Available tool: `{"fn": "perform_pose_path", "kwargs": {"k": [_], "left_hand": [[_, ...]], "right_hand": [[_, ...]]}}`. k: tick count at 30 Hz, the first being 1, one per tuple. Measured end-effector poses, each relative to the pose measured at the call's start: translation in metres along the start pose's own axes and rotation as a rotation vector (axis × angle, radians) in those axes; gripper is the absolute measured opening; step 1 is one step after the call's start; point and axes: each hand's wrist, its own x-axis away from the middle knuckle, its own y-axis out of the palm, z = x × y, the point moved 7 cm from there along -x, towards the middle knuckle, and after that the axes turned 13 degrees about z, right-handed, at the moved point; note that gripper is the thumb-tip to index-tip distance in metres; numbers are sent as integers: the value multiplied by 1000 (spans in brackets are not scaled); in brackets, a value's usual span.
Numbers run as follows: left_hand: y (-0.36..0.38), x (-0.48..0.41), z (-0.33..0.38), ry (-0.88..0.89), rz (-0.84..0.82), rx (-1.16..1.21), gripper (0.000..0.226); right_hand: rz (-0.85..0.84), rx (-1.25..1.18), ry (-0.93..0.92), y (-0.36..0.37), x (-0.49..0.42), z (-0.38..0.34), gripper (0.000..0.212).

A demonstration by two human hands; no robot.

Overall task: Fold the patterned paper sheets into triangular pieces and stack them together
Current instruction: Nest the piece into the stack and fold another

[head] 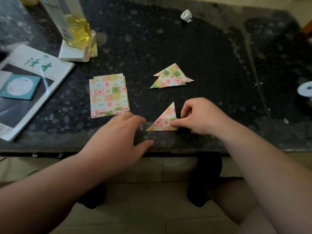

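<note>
A folded triangular piece (164, 119) of pastel patterned paper lies near the table's front edge. My right hand (200, 115) pinches its right corner between thumb and forefinger. My left hand (121, 132) rests flat and blurred just left of the triangle, fingers spread, holding nothing. A pile of unfolded patterned sheets (108, 95) lies to the left. A small stack of finished triangles (172, 77) sits behind the piece in hand.
The dark speckled table (219, 65) carries a magazine (30, 85) with a teal booklet (20, 86) at the left, an oil bottle (74, 26) on white paper pads at the back left, a crumpled white paper ball (186, 16) at the back, and a tape roll (305, 89) at the right edge.
</note>
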Motion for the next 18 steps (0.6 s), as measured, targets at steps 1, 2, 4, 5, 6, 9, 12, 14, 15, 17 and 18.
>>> {"fn": "perform_pose_path", "kwargs": {"k": [1, 2, 4, 5, 6, 9, 12, 14, 15, 17, 18], "left_hand": [[1, -8, -3, -20, 12, 30, 58], [5, -14, -4, -47, 14, 65, 53], [20, -22, -3, -90, -26, 119, 44], [28, -25, -1, -101, -46, 131, 41], [34, -27, 1, -101, -53, 130, 38], [44, -33, 6, -85, -16, 123, 25], [44, -37, 9, -87, 0, 152, 9], [46, -37, 12, -65, -4, 173, 15], [45, -37, 14, -54, 3, 201, 15], [38, -37, 17, -96, 45, 341, 17], [35, -37, 14, -187, 50, 456, 22]], "right_hand": [[-7, -29, -2, -4, -1, 1, 31], [-15, -63, -6, -7, -2, 2, 26], [-49, -126, -17, -12, -4, 4, 16], [-78, -150, -21, -11, -3, 4, 14], [-116, -167, -25, -9, -2, 4, 14], [-203, -161, -75, 4, 6, 3, 19], [-135, -121, -160, 10, 9, 3, 14], [-118, -122, -187, 9, 11, 3, 10], [-110, -118, -203, 7, 12, 3, 9], [-52, -143, -243, -1, 14, 3, 13], [4, -181, -279, -6, 14, 3, 18]]}}
